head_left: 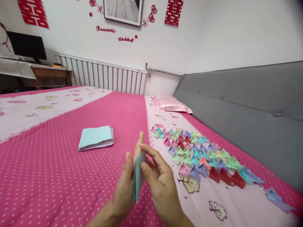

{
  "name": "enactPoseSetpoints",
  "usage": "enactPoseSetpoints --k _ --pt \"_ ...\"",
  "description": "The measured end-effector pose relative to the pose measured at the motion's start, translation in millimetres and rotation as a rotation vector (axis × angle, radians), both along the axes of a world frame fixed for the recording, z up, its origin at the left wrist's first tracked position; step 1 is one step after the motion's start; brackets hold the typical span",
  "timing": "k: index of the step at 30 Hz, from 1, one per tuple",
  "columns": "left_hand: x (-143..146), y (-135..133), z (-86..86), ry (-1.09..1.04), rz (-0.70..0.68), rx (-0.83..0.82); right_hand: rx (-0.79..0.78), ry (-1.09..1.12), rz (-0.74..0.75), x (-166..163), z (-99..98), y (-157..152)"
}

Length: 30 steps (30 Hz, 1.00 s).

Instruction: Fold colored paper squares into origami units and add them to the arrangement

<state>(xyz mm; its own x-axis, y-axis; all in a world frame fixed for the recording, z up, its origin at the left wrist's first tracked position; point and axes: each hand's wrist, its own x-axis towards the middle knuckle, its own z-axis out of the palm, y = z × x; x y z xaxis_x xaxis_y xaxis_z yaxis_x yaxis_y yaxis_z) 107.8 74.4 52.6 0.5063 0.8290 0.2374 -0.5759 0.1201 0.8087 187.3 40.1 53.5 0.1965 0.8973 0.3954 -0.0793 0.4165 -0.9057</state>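
Note:
A folded light-blue sheet of paper (139, 175) stands on edge between my two hands, above the bed. My left hand (124, 186) lies along its left side, the palm against the paper and the thumb raised. On the other side my right hand (162, 183) pinches the paper, thumb on its near face and fingers toward the upper edge. To the left lies a stack of coloured paper (96, 137) with a light-blue sheet on top. Many small folded paper boats (195, 154) in several colours sit in rows to the right.
The bed has a pink dotted cover (59, 170) with pale printed bands. A pink pillow (171, 103) lies at the back beside the grey padded headboard (241, 91). Behind the bed are a white radiator (101, 74) and a desk with a monitor (27, 45).

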Motion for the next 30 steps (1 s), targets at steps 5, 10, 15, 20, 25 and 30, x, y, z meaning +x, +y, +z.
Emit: enactPoseSetpoints --k 5,10,15,20,25,30 --pt "-2.7 5.8 10.0 -0.029 -0.184 -0.204 -0.070 -0.199 -0.115 17.6 4.4 4.1" --pt "-4.7 12.5 14.1 -0.105 -0.296 -0.322 -0.138 -0.138 0.041 31.0 4.9 8.0" --pt "-9.1 19.8 17.4 -0.007 -0.251 -0.316 -0.155 -0.066 0.025 45.2 6.3 11.1" --pt "-11.9 23.6 16.4 0.297 -0.053 -0.003 -0.140 -0.059 -0.147 55.0 6.0 12.2" --pt "-10.4 23.9 13.9 0.444 -0.002 0.088 -0.109 -0.079 -0.174 54.8 6.0 12.4" --pt "-11.6 26.2 14.4 0.412 0.032 0.051 -0.083 -0.180 -0.113 57.1 7.9 11.8"
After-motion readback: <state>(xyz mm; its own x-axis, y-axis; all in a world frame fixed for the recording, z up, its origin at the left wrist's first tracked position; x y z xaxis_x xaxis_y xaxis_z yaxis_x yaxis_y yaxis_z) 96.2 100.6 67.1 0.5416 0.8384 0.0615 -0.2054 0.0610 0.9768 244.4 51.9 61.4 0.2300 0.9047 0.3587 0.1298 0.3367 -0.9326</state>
